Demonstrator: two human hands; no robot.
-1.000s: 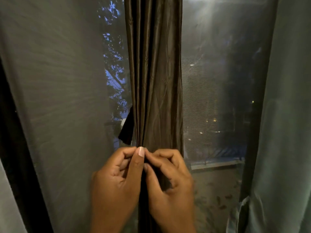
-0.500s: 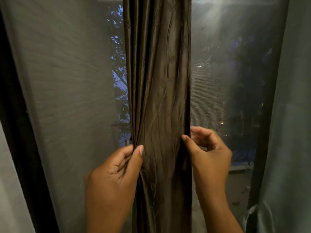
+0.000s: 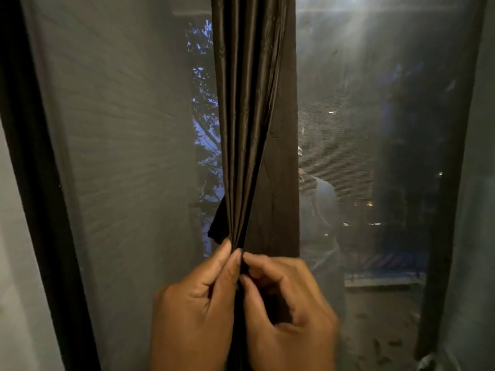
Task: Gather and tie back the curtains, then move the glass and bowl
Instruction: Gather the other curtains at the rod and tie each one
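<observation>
A dark brown satin curtain (image 3: 249, 108) hangs down the middle of the window, its pleats drawn together into a narrow bunch at hand height. My left hand (image 3: 195, 309) pinches the gathered folds from the left between thumb and fingers. My right hand (image 3: 286, 303) curls round the bunch from the right, fingertips meeting the left thumb. A flat strip of the curtain (image 3: 281, 204) hangs loose behind the bunch on the right. The glass and the bowl are out of sight.
A mesh-screened window (image 3: 375, 156) fills the view, dark outside with a few lights. A black frame (image 3: 34, 183) runs down the left. A pale sheer curtain (image 3: 479, 210) hangs at the right edge.
My right hand came back from the curtain's right edge to the middle, pulling the fabric in. The spread curtain is gathered into a tight bunch again between both hands.
</observation>
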